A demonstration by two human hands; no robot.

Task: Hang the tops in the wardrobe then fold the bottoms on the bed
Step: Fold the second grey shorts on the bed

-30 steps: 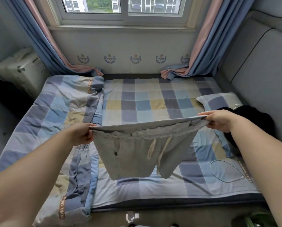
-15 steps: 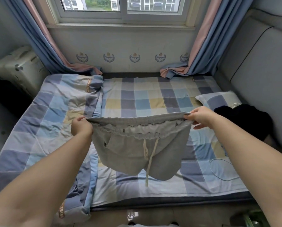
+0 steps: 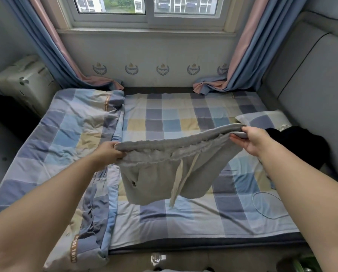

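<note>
Both hands hold grey shorts [image 3: 164,169] by the waistband above the checked bed [image 3: 184,118]: the left hand [image 3: 107,154] grips one end, the right hand [image 3: 252,140] pinches the other. Drawstrings hang down. Dark clothing [image 3: 301,144] lies beside a pillow [image 3: 262,119].

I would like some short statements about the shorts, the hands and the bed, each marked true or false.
1. Both hands hold the grey shorts by the waistband. True: the left hand grips one end and the right hand the other.
2. The shorts lie flat on the bed. False: they hang in the air above it.
3. A drawstring hangs down the front of the shorts. True.
4. A black garment lies beside the left hand. False: it lies on the right, by the pillow.
5. The quilt covers the whole bed. False: it lies bunched on the left side only.
</note>
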